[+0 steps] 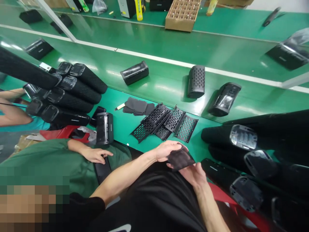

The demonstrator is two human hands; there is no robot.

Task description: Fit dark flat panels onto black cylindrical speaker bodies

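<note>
A: Item one, hands?
B: Left hand point(166, 149), fingers curled over the top edge of a dark mesh sheet point(180, 159), thumb beneath, pinching it. Right hand point(194, 174), palm up under the sheet's lower edge, fingers closed on it from below. The sheet is held between both, over the lap in black shorts point(156, 199), just short of the table's near edge.

A: Landmark for the rest?
B: The pile of grilles point(166, 124), black perforated panels fanned on the green table point(116, 103), just beyond the hands.

A: Left of the grilles?
B: A stack of dark sheets point(136, 105), near; a small pale stick point(120, 106) touching that stack's left side; further left an upright black casing point(105, 128); then stacked black cylinders point(72, 93).

A: Beyond the grilles?
B: On the belt point(169, 48), three black casings: one lying on its side point(134, 72), one upright with holes point(196, 81), one tilted with a glossy face point(224, 98). Far behind, a cardboard tray point(182, 14).

A: Right of the grilles?
B: More black cylinders with glossy end caps point(243, 137), piled.

A: Other persons?
B: One in a green shirt point(43, 161), left and nearer than the grilles; their hand point(96, 155) rests flat on a black part point(102, 169)
</note>
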